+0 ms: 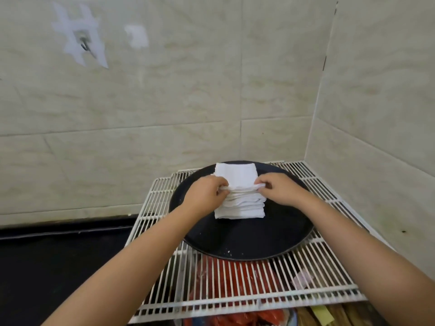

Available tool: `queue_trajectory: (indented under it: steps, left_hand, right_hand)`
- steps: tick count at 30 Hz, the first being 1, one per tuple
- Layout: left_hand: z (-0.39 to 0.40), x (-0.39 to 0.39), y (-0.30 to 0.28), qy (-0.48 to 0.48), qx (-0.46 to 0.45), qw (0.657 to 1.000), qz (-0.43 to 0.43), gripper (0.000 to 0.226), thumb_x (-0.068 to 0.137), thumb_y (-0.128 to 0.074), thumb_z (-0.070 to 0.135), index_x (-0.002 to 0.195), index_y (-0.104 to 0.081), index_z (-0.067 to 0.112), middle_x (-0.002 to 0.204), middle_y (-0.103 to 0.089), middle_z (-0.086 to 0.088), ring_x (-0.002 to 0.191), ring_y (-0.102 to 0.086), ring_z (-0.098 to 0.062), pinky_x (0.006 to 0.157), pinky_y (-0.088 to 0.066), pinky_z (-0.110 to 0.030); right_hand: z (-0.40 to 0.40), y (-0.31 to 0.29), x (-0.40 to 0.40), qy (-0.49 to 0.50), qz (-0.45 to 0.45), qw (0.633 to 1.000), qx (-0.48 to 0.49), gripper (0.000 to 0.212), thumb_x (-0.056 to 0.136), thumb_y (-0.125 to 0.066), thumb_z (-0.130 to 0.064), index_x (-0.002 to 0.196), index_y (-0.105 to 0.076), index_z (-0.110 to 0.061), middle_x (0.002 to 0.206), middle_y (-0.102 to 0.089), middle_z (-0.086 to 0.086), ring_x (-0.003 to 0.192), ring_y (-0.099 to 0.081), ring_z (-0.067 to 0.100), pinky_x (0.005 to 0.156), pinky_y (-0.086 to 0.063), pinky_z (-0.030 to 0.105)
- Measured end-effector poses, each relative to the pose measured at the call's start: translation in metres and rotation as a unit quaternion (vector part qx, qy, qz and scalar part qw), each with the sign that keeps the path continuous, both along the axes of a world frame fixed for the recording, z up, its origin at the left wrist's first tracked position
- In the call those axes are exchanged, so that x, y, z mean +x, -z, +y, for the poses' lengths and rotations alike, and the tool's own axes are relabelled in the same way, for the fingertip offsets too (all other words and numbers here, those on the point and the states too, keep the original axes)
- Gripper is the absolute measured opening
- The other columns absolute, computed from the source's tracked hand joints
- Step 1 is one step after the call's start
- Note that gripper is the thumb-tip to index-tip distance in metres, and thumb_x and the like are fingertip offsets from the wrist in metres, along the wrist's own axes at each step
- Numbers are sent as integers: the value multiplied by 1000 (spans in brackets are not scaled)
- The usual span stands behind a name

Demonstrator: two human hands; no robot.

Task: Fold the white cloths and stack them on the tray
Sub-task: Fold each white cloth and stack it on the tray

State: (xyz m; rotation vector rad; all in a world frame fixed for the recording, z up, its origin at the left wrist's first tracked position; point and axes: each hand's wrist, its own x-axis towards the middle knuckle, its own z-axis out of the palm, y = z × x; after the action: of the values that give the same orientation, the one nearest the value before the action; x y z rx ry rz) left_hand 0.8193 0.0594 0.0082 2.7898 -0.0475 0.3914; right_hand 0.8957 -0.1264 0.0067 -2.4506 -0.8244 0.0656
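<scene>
A tiled wall corner [282,90] backs a white wire rack [329,274] that spans a dark counter [58,267], and on the rack sits a round black tray [247,243] carrying a stack of folded white cloths [240,205]. The pile stands several layers high near the tray's middle, edges roughly squared, which suggests the job is well advanced. A person's left hand [204,196] and right hand [282,190] meet at the top of the pile, fingers [221,188] of each pinched narrowly on opposite side edges of the top cloth [235,175], whose far half lies flat on the pile. It appears the cloth is being set down or evened up. No unfolded cloths show anywhere in view, so how many remain cannot be told. Beneath the rack, red plastic wrapping [235,278] and other items are visible through the bars but out of the way. White tape marks [80,36] on the wall are well clear. Nothing blocks either hand; pale crumbs [227,251] dot the tray's bare near side.
</scene>
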Motion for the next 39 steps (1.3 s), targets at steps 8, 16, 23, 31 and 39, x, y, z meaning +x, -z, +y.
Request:
queue_trajectory:
  steps: [8, 16, 23, 31, 39]
  left_hand:
    - [-13, -22, 15, -9, 116, 993, 9, 37, 97, -40, 27, 132, -46, 16, 128, -54, -5, 113, -52, -25, 87, -49, -39]
    - [40, -87, -8, -136, 109, 985, -14, 33, 95, -42, 27, 121, -46, 9, 127, -50, -10, 119, -44, -30, 90, -42, -40]
    - [188, -255, -25, -276, 159, 948, 12, 33, 95, -42, 29, 121, -48, 9, 124, -52, -12, 115, -48, -32, 86, -45, -39]
    - [338, -504, -31, -488, 200, 850, 19, 40, 93, -46, 35, 124, -48, 9, 132, -46, -11, 127, -38, -31, 95, -38, -41]
    - [455, -706, 4, -657, 159, 730, 103, 43, 92, -45, 40, 124, -46, 12, 133, -44, -10, 128, -36, -28, 96, -37, -40]
  right_hand:
    - [-14, 6, -31, -18, -21, 995, -97, 43, 92, -49, -16, 135, -43, -9, 141, -44, 6, 130, -42, 20, 108, -33, 31]
    - [52, -34, -85, -34, -99, 988, -111, 46, 91, -46, -14, 137, -39, -13, 147, -36, 5, 135, -33, 19, 111, -28, 31]
    - [231, -53, -224, -199, -162, 965, -57, 48, 92, -48, -17, 138, -37, -10, 147, -33, 11, 135, -32, 24, 109, -26, 29]
    - [445, -51, -423, -363, -219, 905, -24, 50, 91, -47, -28, 138, -35, -14, 145, -35, 7, 133, -34, 25, 109, -31, 40]
    - [634, -18, -606, -514, -192, 836, -7, 57, 90, -50, -31, 140, -30, -13, 144, -35, 9, 132, -33, 30, 105, -35, 44]
